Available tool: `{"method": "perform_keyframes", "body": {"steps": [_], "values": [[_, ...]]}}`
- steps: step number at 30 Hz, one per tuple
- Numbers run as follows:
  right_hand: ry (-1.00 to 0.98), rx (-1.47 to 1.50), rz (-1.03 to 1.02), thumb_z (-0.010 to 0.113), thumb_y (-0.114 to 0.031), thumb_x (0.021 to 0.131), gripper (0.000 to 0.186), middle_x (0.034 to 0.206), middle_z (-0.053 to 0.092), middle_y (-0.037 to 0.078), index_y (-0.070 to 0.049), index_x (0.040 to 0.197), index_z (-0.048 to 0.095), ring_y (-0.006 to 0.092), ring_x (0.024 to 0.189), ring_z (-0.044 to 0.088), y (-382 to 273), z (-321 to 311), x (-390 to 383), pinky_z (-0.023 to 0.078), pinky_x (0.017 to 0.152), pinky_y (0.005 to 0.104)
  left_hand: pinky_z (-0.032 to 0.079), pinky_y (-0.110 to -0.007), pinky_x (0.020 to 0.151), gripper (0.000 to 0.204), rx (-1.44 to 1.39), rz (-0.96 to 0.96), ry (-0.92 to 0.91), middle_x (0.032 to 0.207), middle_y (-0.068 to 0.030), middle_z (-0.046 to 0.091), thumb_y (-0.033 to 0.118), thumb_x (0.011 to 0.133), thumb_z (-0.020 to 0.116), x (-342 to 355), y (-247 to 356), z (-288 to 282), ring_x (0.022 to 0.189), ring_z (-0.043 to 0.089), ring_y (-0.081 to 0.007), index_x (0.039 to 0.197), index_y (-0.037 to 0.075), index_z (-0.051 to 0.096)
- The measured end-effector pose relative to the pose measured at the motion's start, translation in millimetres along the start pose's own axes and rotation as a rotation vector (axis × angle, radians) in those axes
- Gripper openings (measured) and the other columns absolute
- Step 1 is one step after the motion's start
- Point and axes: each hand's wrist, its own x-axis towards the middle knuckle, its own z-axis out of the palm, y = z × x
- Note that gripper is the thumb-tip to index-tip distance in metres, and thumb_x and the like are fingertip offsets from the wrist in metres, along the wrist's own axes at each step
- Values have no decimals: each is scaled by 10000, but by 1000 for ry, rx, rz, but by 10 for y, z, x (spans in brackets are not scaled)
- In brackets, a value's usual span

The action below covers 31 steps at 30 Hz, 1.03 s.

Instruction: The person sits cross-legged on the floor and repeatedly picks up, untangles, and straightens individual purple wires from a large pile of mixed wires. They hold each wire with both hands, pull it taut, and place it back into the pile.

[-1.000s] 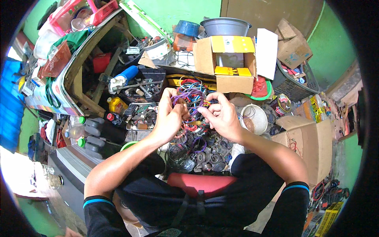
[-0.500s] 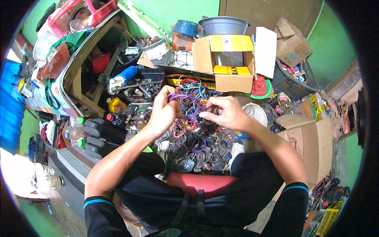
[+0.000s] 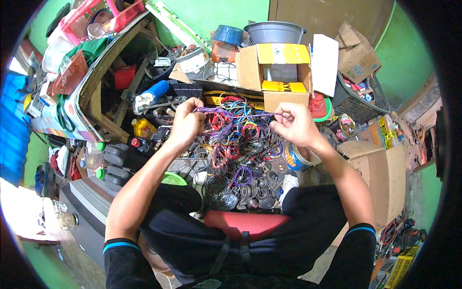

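Observation:
A purple wire (image 3: 240, 115) stretches almost straight between my two hands, above a heap of tangled coloured wires (image 3: 226, 149). My left hand (image 3: 188, 124) is closed on one end, where part of the wire is gathered in loops. The other end sits pinched in the fingers of my right hand (image 3: 294, 123). Below, a coiled purple wire (image 3: 242, 177) lies on a pile of round dark metal parts (image 3: 260, 192). My fingers partly hide the wire at both ends.
Ahead stands an open cardboard box (image 3: 285, 101) with yellow flaps. A white-and-blue tub (image 3: 297, 158) is below my right hand, with another open carton (image 3: 380, 178) farther right. At the left, several dark bottles (image 3: 115, 156) stand by a wooden frame (image 3: 91, 113). A green bowl (image 3: 174, 179) sits near my left knee.
My hands have moved apart, the left one leftward and the right one rightward. The purple wire, bunched between them before, is now drawn out taut.

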Motion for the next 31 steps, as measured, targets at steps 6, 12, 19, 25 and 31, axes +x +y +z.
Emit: {"method": "perform_keyframes", "body": {"steps": [6, 12, 19, 25, 31], "values": [[648, 385, -73, 581, -94, 890, 92, 588, 508, 7, -83, 948, 510, 121, 464, 502, -185, 68, 116, 444, 492, 245, 202, -222, 401, 197, -39, -99, -54, 602, 35, 387, -105, 755, 449, -96, 42, 77, 440, 292, -45, 817, 81, 433], [69, -425, -89, 580, -272, 904, 275, 526, 502, 45, -29, 776, 579, 183, 449, 513, -266, -157, -18, 446, 506, 313, 222, -217, 399, 192, 157, 37, 76, 613, 50, 384, -88, 747, 464, 5, 56, -126, 453, 309, -45, 803, 94, 445], [697, 476, -44, 386, -309, 1002, 315, 446, 333, -23, -66, 830, 487, 136, 369, 448, -303, -369, -14, 440, 435, 294, 275, -234, 397, 154, 34, -24, 14, 598, 29, 428, -69, 739, 500, 17, 3, -245, 451, 385, -66, 776, 77, 470], [329, -502, -250, 618, -226, 883, 226, 459, 402, -7, -54, 768, 526, 105, 414, 438, -295, -678, -221, 372, 415, 269, 317, -234, 391, 189, 203, 131, 254, 612, 23, 449, -82, 717, 484, 231, -29, -704, 474, 432, -75, 754, 99, 447], [776, 274, -216, 646, -243, 881, 208, 560, 517, -10, -95, 960, 524, 85, 483, 513, -170, -1082, -241, 479, 483, 243, 394, -236, 405, 216, 204, 133, 227, 632, 8, 462, -91, 713, 503, 203, -18, -754, 438, 439, -88, 750, 103, 416]]}}
